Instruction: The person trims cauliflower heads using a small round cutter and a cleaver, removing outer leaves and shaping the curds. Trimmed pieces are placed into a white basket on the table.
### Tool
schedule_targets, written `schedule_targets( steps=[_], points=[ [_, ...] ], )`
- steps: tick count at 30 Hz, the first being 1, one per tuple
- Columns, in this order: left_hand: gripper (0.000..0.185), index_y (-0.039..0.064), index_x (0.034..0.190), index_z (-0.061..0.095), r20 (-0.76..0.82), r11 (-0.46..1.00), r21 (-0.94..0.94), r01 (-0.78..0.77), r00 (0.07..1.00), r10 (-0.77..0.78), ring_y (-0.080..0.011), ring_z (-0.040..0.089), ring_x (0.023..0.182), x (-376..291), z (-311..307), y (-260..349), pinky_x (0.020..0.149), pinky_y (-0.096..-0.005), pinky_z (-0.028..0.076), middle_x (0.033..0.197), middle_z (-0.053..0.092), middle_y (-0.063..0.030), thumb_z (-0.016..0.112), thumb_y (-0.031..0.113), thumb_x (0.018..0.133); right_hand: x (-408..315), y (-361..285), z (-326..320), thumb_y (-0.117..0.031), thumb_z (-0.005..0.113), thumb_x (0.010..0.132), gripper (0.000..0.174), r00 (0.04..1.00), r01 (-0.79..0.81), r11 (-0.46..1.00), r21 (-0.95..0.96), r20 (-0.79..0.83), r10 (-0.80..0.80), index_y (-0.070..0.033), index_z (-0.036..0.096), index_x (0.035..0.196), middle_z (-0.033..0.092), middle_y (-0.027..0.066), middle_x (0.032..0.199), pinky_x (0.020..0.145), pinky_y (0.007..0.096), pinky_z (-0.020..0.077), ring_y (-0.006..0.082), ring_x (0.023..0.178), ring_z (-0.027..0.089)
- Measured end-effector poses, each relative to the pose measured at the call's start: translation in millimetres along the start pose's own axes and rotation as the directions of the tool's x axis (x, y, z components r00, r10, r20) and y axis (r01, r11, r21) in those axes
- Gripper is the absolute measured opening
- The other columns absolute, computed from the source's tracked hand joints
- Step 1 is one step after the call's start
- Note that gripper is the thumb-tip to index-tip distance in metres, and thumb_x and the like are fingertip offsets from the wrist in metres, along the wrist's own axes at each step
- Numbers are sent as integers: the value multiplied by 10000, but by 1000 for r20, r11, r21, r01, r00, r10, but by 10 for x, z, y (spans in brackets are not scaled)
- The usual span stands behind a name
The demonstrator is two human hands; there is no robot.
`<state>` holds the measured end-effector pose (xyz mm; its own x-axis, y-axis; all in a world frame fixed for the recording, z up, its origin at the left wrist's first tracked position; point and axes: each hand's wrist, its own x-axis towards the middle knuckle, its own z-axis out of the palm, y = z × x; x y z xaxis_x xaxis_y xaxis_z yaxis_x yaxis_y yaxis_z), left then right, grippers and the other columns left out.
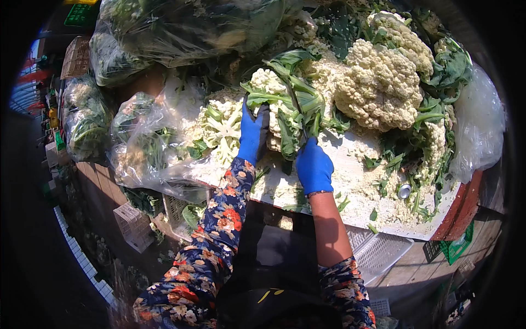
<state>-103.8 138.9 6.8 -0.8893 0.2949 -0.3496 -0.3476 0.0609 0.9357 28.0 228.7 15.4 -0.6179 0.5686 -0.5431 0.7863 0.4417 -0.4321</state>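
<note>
My left hand (254, 133), in a blue and black glove, grips a leafy cauliflower head (269, 82) from its left side. The glove hides part of the curds. My right hand (314, 166), in a blue glove, is closed around the handle of a knife, which the fingers hide. The dark knife blade (296, 103) points away from me and lies against the green stalks and leaves on the cauliflower's right side. Just left of my left hand, a cut cauliflower piece (225, 127) shows its pale branching stems.
Large cauliflower heads (378, 86) are piled at the right, among leaves. Plastic bags of cauliflower (139, 144) stand at the left and back. Crumbs and leaf scraps cover much of the white tabletop (349, 181). A small metal can (404, 191) stands near the right edge; plastic crates (382, 255) are below.
</note>
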Motion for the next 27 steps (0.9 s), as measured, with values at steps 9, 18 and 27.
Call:
schedule_targets(
  steps=[9, 18, 27],
  points=[
    [364, 4, 1130, 589, 370, 709, 435, -555, 828, 421, -380, 638, 937, 531, -949, -174, 843, -379, 505, 1052, 664, -190, 636, -12, 769, 0, 638, -639, -200, 600, 930, 241, 964, -248, 526, 814, 260, 54, -71, 522, 1117, 513, 9, 658, 433, 245, 372, 82, 472, 446],
    [367, -5, 1202, 498, -272, 992, -126, -19, 962, -16, -265, 647, 918, 1513, -1338, 545, 709, -359, 571, 1080, 618, -148, 629, 195, 924, -1016, 1009, -349, -190, 612, 930, 264, 879, -176, 185, 967, 69, 473, -4, 527, 1096, 551, 41, 639, 479, 248, 420, 111, 511, 514],
    [772, 63, 1326, 516, 684, 157, 479, -864, 479, 550, -371, 424, 1287, 778, 2773, 935, 1087, -468, 325, 1353, 500, -177, 606, 638, 820, -1128, 1417, -568, -124, 610, 909, 228, 817, 8, 71, 997, -47, 575, -23, 481, 1067, 527, 57, 669, 467, 268, 413, 133, 499, 498]
  ],
)
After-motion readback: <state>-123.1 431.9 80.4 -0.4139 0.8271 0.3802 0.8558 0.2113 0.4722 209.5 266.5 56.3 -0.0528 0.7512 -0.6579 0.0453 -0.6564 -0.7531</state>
